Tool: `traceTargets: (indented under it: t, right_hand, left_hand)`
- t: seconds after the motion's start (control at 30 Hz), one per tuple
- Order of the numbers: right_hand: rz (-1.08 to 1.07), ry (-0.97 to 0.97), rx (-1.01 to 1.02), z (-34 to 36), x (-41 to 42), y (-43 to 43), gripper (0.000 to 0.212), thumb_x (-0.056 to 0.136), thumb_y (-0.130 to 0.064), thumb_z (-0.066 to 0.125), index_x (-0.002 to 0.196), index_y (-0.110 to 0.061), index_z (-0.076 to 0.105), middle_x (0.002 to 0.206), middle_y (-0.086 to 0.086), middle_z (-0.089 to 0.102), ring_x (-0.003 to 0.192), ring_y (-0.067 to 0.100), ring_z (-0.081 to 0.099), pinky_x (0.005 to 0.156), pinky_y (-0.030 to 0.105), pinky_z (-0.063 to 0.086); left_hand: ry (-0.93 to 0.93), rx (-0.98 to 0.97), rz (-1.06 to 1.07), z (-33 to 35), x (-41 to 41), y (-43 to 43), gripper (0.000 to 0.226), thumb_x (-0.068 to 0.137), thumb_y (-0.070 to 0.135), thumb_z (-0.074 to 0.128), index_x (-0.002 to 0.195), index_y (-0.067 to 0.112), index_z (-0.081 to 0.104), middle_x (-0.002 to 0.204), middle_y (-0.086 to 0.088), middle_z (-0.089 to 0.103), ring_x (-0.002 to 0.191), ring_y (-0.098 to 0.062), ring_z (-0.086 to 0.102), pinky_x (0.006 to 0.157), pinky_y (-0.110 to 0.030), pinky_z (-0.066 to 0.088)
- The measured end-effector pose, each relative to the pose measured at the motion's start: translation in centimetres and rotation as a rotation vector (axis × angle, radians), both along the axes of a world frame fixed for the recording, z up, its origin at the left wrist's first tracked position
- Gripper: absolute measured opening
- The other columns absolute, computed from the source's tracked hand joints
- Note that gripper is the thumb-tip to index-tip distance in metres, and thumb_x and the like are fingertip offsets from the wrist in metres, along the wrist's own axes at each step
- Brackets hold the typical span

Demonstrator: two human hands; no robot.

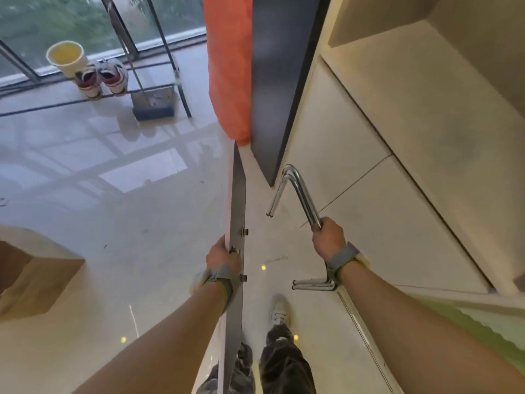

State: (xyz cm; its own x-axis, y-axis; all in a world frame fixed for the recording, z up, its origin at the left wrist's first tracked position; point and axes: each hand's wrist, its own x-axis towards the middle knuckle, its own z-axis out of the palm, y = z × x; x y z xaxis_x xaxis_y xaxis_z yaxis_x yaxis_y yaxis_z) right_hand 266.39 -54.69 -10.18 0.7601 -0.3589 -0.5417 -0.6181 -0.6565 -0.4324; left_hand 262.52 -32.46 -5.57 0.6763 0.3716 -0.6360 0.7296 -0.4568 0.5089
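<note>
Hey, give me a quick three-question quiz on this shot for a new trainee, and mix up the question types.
1. True or false: the left hand grips the grey panel by its edge.
2. What does the right hand hold? A) a drill B) bent chrome tubes C) a hammer
3. Fill in: the pair of sneakers stands beside a pale ____ near the window.
Key: 1 true; 2 B; 3 bucket.

Dark grey face, white edge on the panel [240, 194] in the fingers of the left hand [223, 258]; mirror chrome on the bent tubes [303, 194] above the fingers of the right hand [328, 237]. Far beyond the fingers: orange curtain [230, 66], white bucket [71, 66], yellow inside.
</note>
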Motion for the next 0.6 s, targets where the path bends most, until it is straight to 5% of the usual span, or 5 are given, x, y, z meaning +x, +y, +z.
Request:
traceTargets:
  t: [0.27, 0.37, 0.6]
  right_hand:
    - [-0.005, 0.022, 0.083, -6.7, 5.1, -1.2, 0.027, 0.096, -0.025, 0.046, 0.107, -0.003, 0.058, 0.101, 0.024, 0.067, 0.087, 0.038, 0.066, 0.071, 0.037, 0.052]
    - [0.000, 0.024, 0.096, -8.1, 6.4, -1.4, 0.029, 0.097, -0.025, 0.045, 0.111, -0.003, 0.058, 0.102, 0.024, 0.067, 0.088, 0.038, 0.066, 0.075, 0.040, 0.055]
    - [0.043, 0.026, 0.066, -11.1, 8.2, -2.6, 0.027, 0.100, -0.019, 0.043, 0.111, 0.003, 0.054, 0.102, 0.030, 0.065, 0.091, 0.042, 0.063, 0.065, 0.032, 0.038]
  left_hand:
    - [0.052, -0.006, 0.073, -5.2, 3.5, -0.7, 0.022, 0.085, 0.006, 0.049, 0.093, 0.023, 0.061, 0.090, -0.008, 0.065, 0.093, -0.035, 0.061, 0.080, -0.034, 0.048]
    - [0.065, 0.012, 0.079, -6.0, 4.1, -0.6, 0.024, 0.085, 0.007, 0.051, 0.101, 0.019, 0.063, 0.089, -0.006, 0.064, 0.090, -0.033, 0.059, 0.078, -0.032, 0.045]
    - [0.049, -0.043, 0.130, -7.1, 4.8, -1.0, 0.017, 0.086, 0.008, 0.054, 0.088, 0.025, 0.057, 0.088, -0.008, 0.065, 0.087, -0.033, 0.061, 0.079, -0.035, 0.050]
